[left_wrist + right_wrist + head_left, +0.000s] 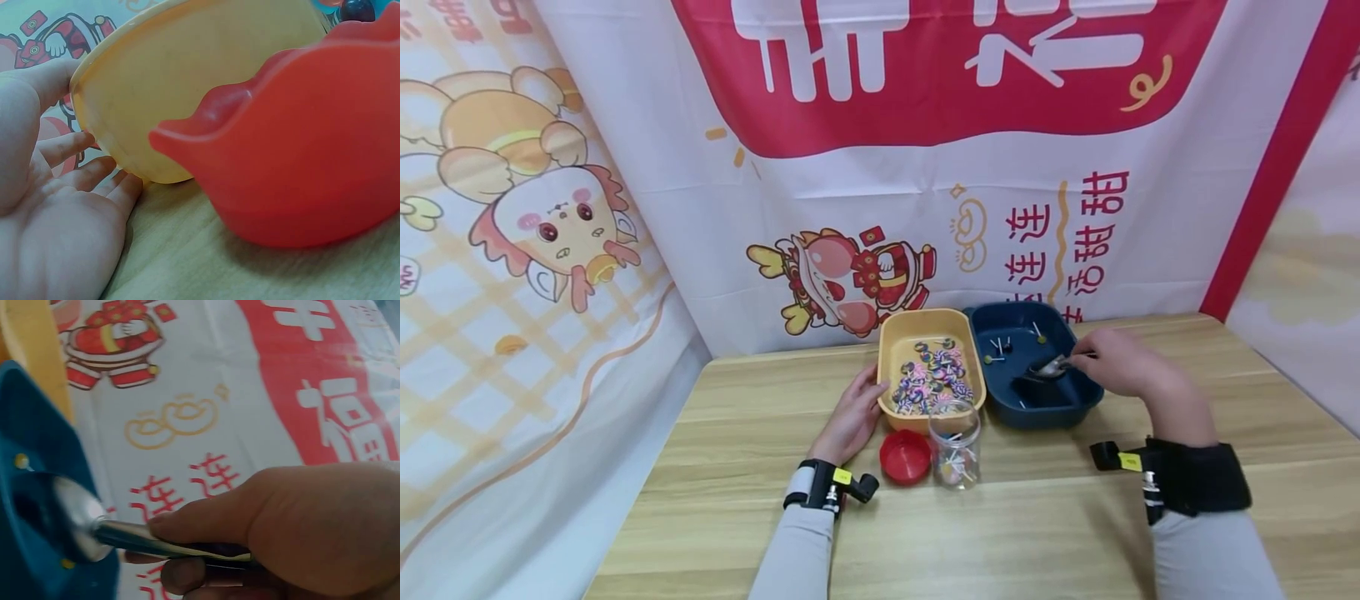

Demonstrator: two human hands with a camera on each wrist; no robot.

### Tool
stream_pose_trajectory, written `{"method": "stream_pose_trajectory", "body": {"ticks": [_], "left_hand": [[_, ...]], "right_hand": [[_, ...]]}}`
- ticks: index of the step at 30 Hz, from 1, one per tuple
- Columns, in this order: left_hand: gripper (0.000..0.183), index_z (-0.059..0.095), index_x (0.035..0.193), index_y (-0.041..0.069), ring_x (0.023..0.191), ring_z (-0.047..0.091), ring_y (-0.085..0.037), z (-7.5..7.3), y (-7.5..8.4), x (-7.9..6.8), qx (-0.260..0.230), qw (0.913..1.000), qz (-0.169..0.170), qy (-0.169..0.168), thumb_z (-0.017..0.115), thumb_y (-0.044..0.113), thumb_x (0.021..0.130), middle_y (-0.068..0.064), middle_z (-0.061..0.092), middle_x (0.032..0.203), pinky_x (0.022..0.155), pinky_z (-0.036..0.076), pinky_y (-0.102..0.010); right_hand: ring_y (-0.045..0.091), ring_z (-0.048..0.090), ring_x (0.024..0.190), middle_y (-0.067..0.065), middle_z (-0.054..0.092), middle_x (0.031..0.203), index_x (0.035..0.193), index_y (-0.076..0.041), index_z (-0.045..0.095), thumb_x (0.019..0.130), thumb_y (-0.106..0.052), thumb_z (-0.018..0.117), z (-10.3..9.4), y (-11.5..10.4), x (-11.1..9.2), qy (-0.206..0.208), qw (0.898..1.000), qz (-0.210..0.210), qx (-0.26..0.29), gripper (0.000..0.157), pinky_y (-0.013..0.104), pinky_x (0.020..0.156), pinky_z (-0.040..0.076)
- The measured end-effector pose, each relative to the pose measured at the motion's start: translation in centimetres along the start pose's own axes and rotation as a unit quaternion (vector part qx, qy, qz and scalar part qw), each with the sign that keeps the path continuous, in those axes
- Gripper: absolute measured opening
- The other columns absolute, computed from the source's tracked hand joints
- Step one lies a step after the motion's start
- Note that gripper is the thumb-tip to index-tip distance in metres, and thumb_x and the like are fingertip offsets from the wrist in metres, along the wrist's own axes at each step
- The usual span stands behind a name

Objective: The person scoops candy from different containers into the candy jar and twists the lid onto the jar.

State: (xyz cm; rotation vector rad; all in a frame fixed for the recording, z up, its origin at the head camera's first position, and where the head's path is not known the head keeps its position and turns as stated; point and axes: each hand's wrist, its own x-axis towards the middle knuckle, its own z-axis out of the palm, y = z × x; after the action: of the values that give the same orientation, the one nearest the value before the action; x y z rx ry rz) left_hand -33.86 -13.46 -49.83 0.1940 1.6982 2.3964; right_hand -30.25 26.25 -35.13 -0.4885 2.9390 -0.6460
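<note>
My right hand (1123,364) grips the handle of a shiny metal spoon (81,519), thumb along the top. The spoon's bowl is inside the dark blue tub (1033,415), where a few small lollipops (1037,337) with white sticks lie scattered. Beside it stands a yellow tub (886,350) holding many striped lollipops (934,375). My left hand (853,417) holds this tub at its left side, the thumb at the rim and the fingers (65,148) against the outer wall. The thumb's tip is hidden behind the rim in the left wrist view.
A clear jar (956,454) with some lollipops inside stands in front of the yellow tub. Left of the jar sits a red scalloped cup-like piece (905,457), close to my left wrist. A printed cloth (850,183) hangs behind the wooden table (1000,542).
</note>
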Motion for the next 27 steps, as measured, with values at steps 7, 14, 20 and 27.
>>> {"method": "stream_pose_trajectory", "body": {"ticks": [7,14,20,27], "left_hand": [[0.066,0.025,0.162,0.01,0.152,0.029,-0.029,-0.1,0.1,0.0,0.002,1.0,0.002,-0.003,0.056,0.015,0.104,-0.014,0.025,0.167,0.126,0.026,-0.04],[0.065,0.026,0.162,0.011,0.152,0.029,-0.029,-0.2,0.0,0.0,-0.002,1.0,0.001,-0.008,0.056,0.015,0.104,-0.013,0.025,0.167,0.126,0.026,-0.04],[0.067,0.026,0.162,0.012,0.153,0.029,-0.029,-0.1,0.0,-0.1,0.001,1.0,-0.004,-0.003,0.058,0.017,0.103,-0.012,0.023,0.168,0.125,0.027,-0.04],[0.068,0.022,0.163,0.008,0.153,0.027,-0.031,-0.3,-0.1,-0.2,-0.002,0.9998,0.011,-0.018,0.056,0.014,0.104,-0.015,0.021,0.168,0.126,0.026,-0.04]], "right_hand": [[0.034,0.061,0.087,0.025,0.069,0.101,0.11,0.013,0.071,0.102,-0.01,0.056,2.0,-0.3,2.1,0.04,0.999,-0.004,-0.022,0.028,0.055,0.082,0.056],[0.035,0.059,0.086,0.024,0.067,0.098,0.107,0.01,0.072,0.104,-0.012,0.054,4.2,0.1,3.9,0.065,0.998,0.015,-0.017,0.029,0.054,0.078,0.053],[0.033,0.059,0.082,0.019,0.067,0.094,0.108,0.003,0.072,0.106,-0.019,0.05,6.4,0.3,5.3,0.069,0.995,0.065,-0.011,0.031,0.046,0.069,0.049],[0.028,0.056,0.075,0.01,0.059,0.08,0.093,-0.008,0.072,0.104,-0.021,0.057,8.2,0.3,6.2,0.035,0.994,0.102,-0.028,0.023,0.04,0.062,0.045]]}}
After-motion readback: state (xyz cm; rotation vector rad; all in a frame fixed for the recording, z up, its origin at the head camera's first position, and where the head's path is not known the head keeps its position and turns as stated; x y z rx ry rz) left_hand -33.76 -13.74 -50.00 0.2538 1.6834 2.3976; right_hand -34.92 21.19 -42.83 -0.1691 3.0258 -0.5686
